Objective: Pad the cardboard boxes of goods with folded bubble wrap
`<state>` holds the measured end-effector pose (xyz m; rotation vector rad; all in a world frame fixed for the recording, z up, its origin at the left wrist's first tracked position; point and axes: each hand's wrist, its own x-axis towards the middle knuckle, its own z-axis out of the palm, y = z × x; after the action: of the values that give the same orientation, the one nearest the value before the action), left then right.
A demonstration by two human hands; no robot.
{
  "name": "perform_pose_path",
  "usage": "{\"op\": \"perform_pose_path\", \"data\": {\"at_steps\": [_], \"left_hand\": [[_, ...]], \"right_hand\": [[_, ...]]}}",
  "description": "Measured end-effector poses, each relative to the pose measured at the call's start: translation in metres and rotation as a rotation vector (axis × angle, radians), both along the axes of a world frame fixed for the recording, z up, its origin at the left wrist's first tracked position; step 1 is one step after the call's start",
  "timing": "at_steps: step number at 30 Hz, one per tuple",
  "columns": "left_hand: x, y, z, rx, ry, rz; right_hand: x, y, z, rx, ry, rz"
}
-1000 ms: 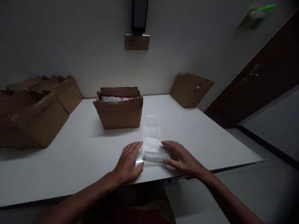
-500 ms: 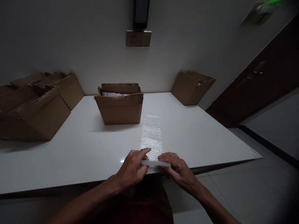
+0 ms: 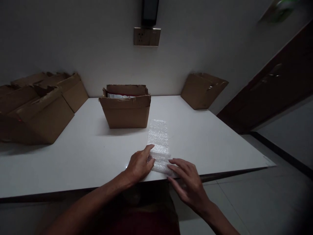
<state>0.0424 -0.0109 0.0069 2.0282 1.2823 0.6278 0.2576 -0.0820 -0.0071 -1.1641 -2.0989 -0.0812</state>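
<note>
A clear strip of bubble wrap lies lengthwise on the white table, its near end folded over into a flat bundle by the front edge. Whether something is wrapped inside cannot be made out. My left hand holds the bundle's left side, thumb near its top and index finger stretched along the strip; the other fingers are partly hidden. At the right side my right hand has its fingers apart, the fingertips touching the bundle's edge and the thumb lower down.
An open cardboard box with packets inside stands beyond the strip. Several cardboard boxes crowd the left side, and another cardboard box sits at the back right. The table's front edge runs just below my hands.
The flat piece held upright between both hands has been laid down onto the strip, away from me. My right hand's fingers have spread; my left hand has shifted slightly forward.
</note>
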Motion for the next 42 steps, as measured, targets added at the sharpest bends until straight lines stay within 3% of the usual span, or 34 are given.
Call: {"op": "perform_pose_path", "data": {"at_steps": [6, 9, 12, 16, 20, 22, 26, 29, 32, 35, 39, 42], "left_hand": [[-0.006, -0.001, -0.005, 0.332, -0.029, 0.024], [-0.016, -0.009, -0.007, 0.459, -0.038, -0.076], [-0.024, -0.018, -0.006, 0.415, -0.04, -0.175], [-0.025, -0.019, -0.004, 0.242, -0.079, -0.069], [-0.02, -0.008, -0.007, 0.133, -0.014, 0.016], [-0.017, -0.002, -0.01, 0.154, 0.009, 0.029], [-0.016, -0.001, -0.011, 0.332, 0.031, 0.025], [-0.022, -0.01, -0.007, 0.418, -0.021, -0.101], [-0.031, -0.022, -0.001, 0.335, -0.065, -0.188], [-0.034, -0.025, 0.001, 0.238, -0.09, -0.125], [-0.028, -0.015, -0.005, 0.235, -0.02, -0.025], [-0.024, -0.008, -0.007, 0.312, 0.039, 0.0]], "right_hand": [[-0.009, 0.014, -0.005, -0.124, -0.115, 0.032], [-0.011, 0.021, -0.002, -0.11, -0.048, 0.048], [-0.011, 0.023, 0.004, -0.186, 0.053, 0.055], [-0.009, 0.019, 0.01, -0.304, 0.15, -0.008], [-0.006, 0.013, 0.009, -0.051, 0.088, -0.066], [-0.007, 0.013, 0.006, 0.0, -0.012, -0.026], [-0.014, 0.023, 0.002, -0.081, -0.15, 0.038], [-0.017, 0.029, 0.004, -0.101, -0.101, 0.05], [-0.016, 0.026, 0.007, -0.18, 0.018, 0.093], [-0.015, 0.02, 0.009, -0.259, 0.092, 0.086], [-0.014, 0.017, 0.007, -0.078, -0.004, -0.017], [-0.017, 0.022, 0.006, -0.07, -0.148, 0.018]]}}
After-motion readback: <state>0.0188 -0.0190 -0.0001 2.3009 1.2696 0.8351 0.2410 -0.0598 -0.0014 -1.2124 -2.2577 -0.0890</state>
